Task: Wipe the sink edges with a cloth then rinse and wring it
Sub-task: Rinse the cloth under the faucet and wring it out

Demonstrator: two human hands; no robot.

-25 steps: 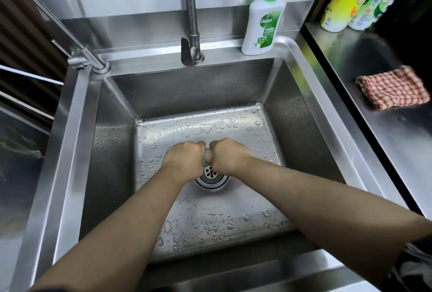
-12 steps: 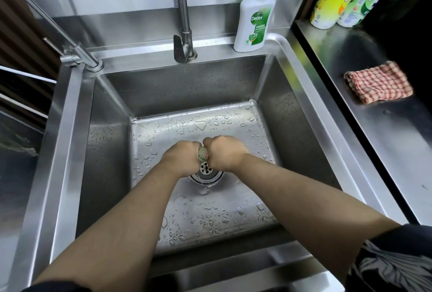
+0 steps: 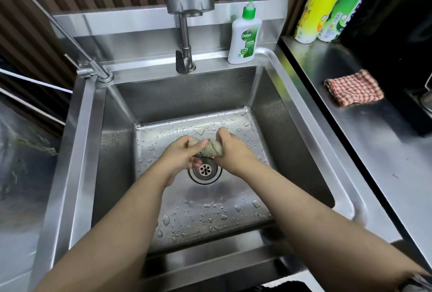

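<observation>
A small greenish-beige cloth (image 3: 211, 148) is bunched into a roll above the drain (image 3: 205, 169) of the steel sink (image 3: 81, 142). My left hand (image 3: 181, 155) grips its left end and my right hand (image 3: 230, 149) grips its right end, both low inside the basin. The middle of the cloth shows between my hands. The tap (image 3: 185, 34) stands at the back rim, and no water runs from it. Droplets cover the basin floor.
A white soap pump bottle (image 3: 244, 39) with a green top stands on the back right rim. A red checked cloth (image 3: 354, 87) lies on the steel counter (image 3: 385, 151) to the right, behind it yellow and green cans (image 3: 327, 1). A thin side faucet (image 3: 93, 71) sits at the back left corner.
My fists were pressed tight together over the cloth. Now they have drawn slightly apart and turned, so more of the cloth shows between them. My head has tilted up.
</observation>
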